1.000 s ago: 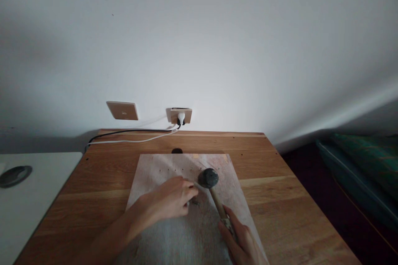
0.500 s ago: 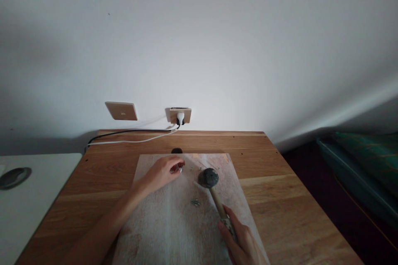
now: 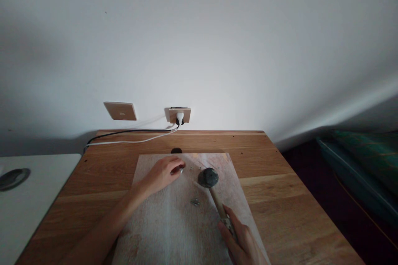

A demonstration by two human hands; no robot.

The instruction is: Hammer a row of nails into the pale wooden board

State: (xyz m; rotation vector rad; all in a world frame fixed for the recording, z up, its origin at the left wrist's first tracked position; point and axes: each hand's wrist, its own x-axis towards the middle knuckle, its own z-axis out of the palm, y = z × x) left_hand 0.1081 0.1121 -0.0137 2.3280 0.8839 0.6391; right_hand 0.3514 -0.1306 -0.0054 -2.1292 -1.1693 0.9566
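Observation:
A pale wooden board (image 3: 161, 232) lies on the brown wooden table (image 3: 280, 215). My left hand (image 3: 163, 172) rests on the board's far part, its fingertips pinched on a small nail near the far edge. My right hand (image 3: 241, 243) is wrapped round the wooden handle of a hammer (image 3: 213, 188). The hammer's dark round head rests on the board, just right of my left hand. A few loose nails (image 3: 195, 202) lie on the board between my hands.
A wall socket (image 3: 179, 114) with a white plug and a blank wall plate (image 3: 120, 110) sit behind the table. Black and white cables (image 3: 130, 136) run along the table's far edge. A white surface (image 3: 27, 198) adjoins at left; a dark green cushion (image 3: 357, 165) lies at right.
My left hand left the loose nails in the board's middle and moved to the far part of the board, pinching a nail. The hammer and my right hand stayed still.

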